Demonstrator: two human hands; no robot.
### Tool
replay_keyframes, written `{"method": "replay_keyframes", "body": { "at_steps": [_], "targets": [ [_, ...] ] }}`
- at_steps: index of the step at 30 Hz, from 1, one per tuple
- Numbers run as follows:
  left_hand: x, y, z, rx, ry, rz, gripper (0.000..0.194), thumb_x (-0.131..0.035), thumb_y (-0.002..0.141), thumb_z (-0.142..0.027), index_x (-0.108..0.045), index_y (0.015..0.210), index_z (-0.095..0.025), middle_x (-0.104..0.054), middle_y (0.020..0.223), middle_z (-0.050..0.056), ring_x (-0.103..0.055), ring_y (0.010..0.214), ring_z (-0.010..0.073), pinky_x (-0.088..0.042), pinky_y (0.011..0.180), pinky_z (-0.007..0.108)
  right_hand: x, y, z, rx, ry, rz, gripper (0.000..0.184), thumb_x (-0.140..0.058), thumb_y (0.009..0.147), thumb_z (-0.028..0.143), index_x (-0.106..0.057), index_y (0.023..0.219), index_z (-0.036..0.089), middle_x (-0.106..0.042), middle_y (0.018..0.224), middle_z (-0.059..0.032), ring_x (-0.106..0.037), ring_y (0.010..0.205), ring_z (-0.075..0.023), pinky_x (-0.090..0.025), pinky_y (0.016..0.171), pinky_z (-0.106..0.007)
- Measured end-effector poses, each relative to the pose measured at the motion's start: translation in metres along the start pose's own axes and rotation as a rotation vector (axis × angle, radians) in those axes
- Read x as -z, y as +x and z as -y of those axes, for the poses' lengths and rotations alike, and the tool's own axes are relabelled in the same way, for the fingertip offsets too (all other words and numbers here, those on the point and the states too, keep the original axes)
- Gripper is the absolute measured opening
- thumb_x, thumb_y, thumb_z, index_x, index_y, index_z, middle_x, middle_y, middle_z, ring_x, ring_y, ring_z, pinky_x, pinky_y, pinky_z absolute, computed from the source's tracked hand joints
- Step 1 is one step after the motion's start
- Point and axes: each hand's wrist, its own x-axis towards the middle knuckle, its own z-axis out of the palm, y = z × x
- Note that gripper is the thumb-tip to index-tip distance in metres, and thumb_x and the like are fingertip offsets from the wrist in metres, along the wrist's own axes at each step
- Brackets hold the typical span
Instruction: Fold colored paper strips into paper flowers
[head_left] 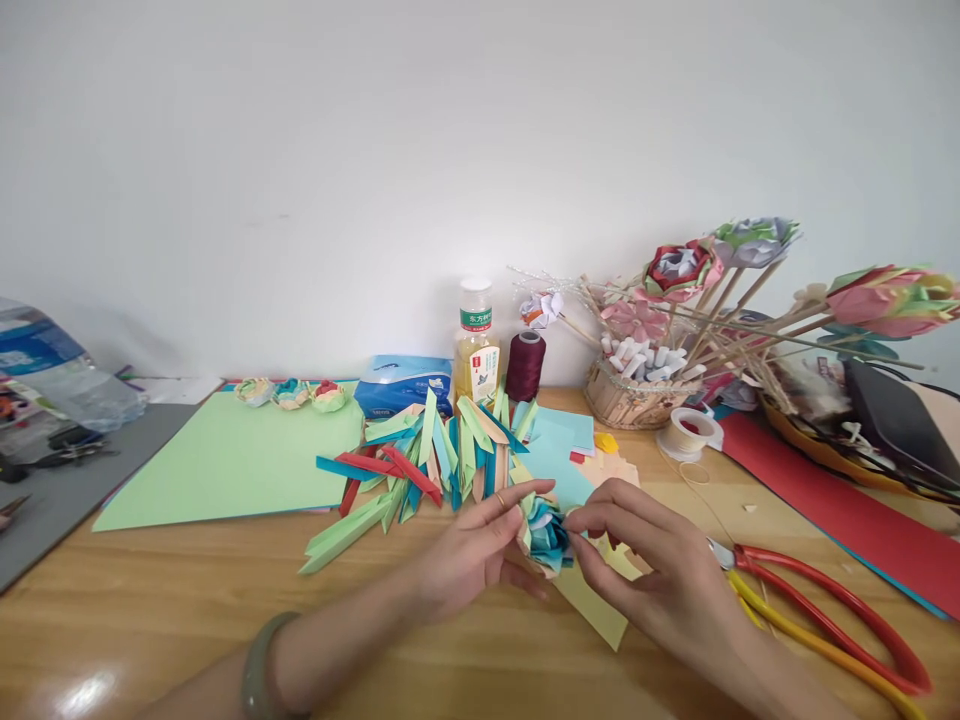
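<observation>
We hold a paper flower (546, 535).
Our left hand (476, 555), loosely curled, grips its nine-o'clock side; our right hand (660, 555) pinches at three o'clock.

Peripheral items, referenced to the capped bottle (478, 365).
The capped bottle stands upright, with a white cap, a green neck band and yellowish contents. Immediately left: blue tissue pack (405, 386). Immediately right: maroon thread spool (526, 368), upright. Farther right: basket (637, 408), holding white rolled pieces (645, 359) and stemmed paper flowers (681, 268), which fan out above its rim. Far right of the bottle: dark case (896, 415), lying at an angle. Far left of the bottle: clear plastic container (75, 375) with blue marking, tilted; keys (82, 446) adjacent, on a grey mat (67, 495). Behind the bottle: pale wall (375, 150).
</observation>
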Motion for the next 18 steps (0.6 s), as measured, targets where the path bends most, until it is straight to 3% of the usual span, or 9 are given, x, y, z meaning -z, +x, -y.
{"method": "replay_keyframes", "body": {
  "at_steps": [5,9,14,18],
  "targets": [
    [0.002,0.001,-0.004,-0.021,-0.016,0.012,0.036,-0.051,0.082,-0.032,-0.053,0.116,-0.021,-0.063,0.093,0.008,-0.064,0.071,0.0168,-0.051,0.062,0.030,0.003,0.001,-0.003,-0.090,0.050,-0.020,0.010,-0.050,0.082,0.020,-0.058,0.088,0.022,-0.057,0.075,-0.0020,-0.056,0.065,-0.0140,-0.048,0.055,-0.025],
    [0.005,0.004,-0.007,-0.058,-0.031,0.025,0.033,-0.044,0.085,-0.036,-0.054,0.112,-0.020,-0.061,0.106,0.011,-0.063,0.080,0.0202,-0.050,0.059,0.028,-0.001,-0.001,-0.012,-0.133,0.052,-0.017,0.039,-0.058,0.078,0.028,-0.047,0.116,0.028,-0.055,0.108,-0.0062,-0.058,0.089,-0.0193,-0.052,0.072,-0.032],
    [0.005,0.005,-0.007,-0.076,-0.053,-0.012,0.029,-0.049,0.083,-0.037,-0.058,0.101,-0.016,-0.063,0.097,0.011,-0.062,0.081,0.0200,-0.048,0.068,0.032,-0.015,-0.006,-0.015,-0.077,0.087,0.072,0.068,-0.067,0.071,0.029,-0.032,0.130,0.028,-0.046,0.126,-0.0086,-0.045,0.116,-0.0241,-0.046,0.090,-0.038],
    [0.003,0.005,-0.004,-0.077,-0.085,-0.028,0.023,-0.055,0.080,-0.032,-0.059,0.095,-0.015,-0.063,0.086,0.008,-0.060,0.079,0.0175,-0.046,0.067,0.029,-0.020,-0.004,-0.012,-0.076,0.107,0.094,0.059,-0.069,0.069,0.024,-0.041,0.121,0.026,-0.052,0.120,-0.0082,-0.047,0.115,-0.0226,-0.046,0.090,-0.036]
  ]
}}
